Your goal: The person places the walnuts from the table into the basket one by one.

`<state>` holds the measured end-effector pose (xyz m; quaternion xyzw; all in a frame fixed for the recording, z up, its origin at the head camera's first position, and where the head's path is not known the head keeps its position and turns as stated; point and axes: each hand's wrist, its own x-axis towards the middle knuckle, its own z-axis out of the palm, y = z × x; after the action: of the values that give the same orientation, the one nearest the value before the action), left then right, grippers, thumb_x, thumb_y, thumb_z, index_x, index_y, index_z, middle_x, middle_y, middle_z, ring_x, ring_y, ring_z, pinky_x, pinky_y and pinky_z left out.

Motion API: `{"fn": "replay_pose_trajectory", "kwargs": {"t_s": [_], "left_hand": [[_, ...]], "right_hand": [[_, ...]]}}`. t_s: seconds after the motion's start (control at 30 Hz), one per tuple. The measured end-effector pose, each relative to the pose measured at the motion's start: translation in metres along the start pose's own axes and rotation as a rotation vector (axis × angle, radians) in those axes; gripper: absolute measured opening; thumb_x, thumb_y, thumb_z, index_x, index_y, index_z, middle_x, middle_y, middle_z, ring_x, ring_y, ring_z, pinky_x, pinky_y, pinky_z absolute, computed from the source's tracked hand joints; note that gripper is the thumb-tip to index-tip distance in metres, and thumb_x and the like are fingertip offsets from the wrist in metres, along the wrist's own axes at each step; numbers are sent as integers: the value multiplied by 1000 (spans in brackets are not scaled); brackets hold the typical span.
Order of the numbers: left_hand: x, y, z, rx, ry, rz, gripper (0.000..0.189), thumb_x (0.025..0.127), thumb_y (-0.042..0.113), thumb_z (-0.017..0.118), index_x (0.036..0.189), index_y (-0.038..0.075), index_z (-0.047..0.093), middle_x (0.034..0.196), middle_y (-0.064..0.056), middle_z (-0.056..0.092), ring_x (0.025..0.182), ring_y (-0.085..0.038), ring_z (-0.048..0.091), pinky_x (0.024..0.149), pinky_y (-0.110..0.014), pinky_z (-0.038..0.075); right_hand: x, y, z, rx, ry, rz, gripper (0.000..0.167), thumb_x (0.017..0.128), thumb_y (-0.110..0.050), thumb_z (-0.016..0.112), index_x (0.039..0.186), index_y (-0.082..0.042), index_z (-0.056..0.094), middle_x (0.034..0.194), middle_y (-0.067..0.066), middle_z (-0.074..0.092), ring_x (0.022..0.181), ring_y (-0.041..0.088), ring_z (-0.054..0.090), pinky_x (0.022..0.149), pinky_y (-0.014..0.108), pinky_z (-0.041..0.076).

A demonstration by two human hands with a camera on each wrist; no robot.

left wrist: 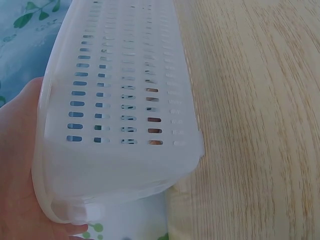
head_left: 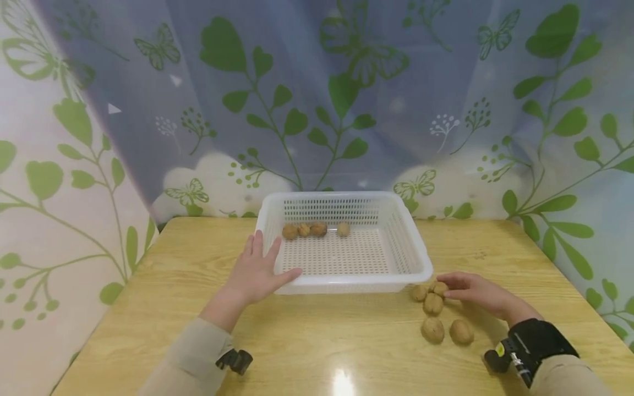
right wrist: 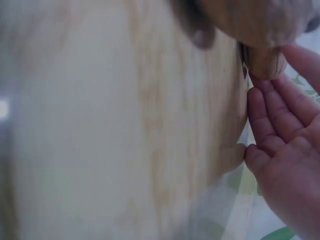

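Note:
A white plastic basket [head_left: 342,279] with slotted walls stands on the table, several walnuts [head_left: 318,229] lying along its back. My left hand [head_left: 255,275] rests on its front left corner, fingers spread over the left rim and thumb along the front rim. In the left wrist view, that hand [left wrist: 17,170] lies against the rim of the basket [left wrist: 120,165]. Just off the basket's front right corner, my right hand [head_left: 477,294] pinches a walnut [head_left: 438,289] between thumb and fingers. The right wrist view shows fingertips and thumb at this walnut [right wrist: 267,62], a nearer one partly covering it.
More loose walnuts [head_left: 432,330] lie on the wooden table [head_left: 337,341], close in front of and left of my right hand. A leaf-patterned curtain [head_left: 307,110] hangs right behind the table's back edge.

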<state>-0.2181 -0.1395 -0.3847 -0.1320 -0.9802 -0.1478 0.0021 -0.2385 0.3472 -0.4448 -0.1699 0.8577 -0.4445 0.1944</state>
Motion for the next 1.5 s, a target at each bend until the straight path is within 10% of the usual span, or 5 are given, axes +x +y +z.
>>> {"fn": "replay_pose_trajectory", "kwargs": {"t_s": [0.77,1.13,1.5], "left_hand": [[2,1,7,2,-15,-10,97,81,77,34,149,9,20,150,-31,-1,137,-46,0,107,-56,16],[2,2,3,-1,6,-1,98,81,78,34,149,9,20,150,-31,-1,137,-46,1,107,-55,17],[0,2,0,-16,8,-4,95,83,74,37,149,8,22,149,-32,0,136,-47,2,106,-57,17]], "right_hand": [[-13,-14,-17,-105,81,36,52,95,-27,55,133,7,44,135,31,40,121,47,39,92,48,42],[-10,-84,-38,-148,228,20,61,95,-37,53,138,2,38,138,27,39,124,48,36,94,64,30],[54,-169,-29,-127,181,-41,63,89,-45,60,133,-4,44,137,19,42,127,39,37,101,58,28]]}}
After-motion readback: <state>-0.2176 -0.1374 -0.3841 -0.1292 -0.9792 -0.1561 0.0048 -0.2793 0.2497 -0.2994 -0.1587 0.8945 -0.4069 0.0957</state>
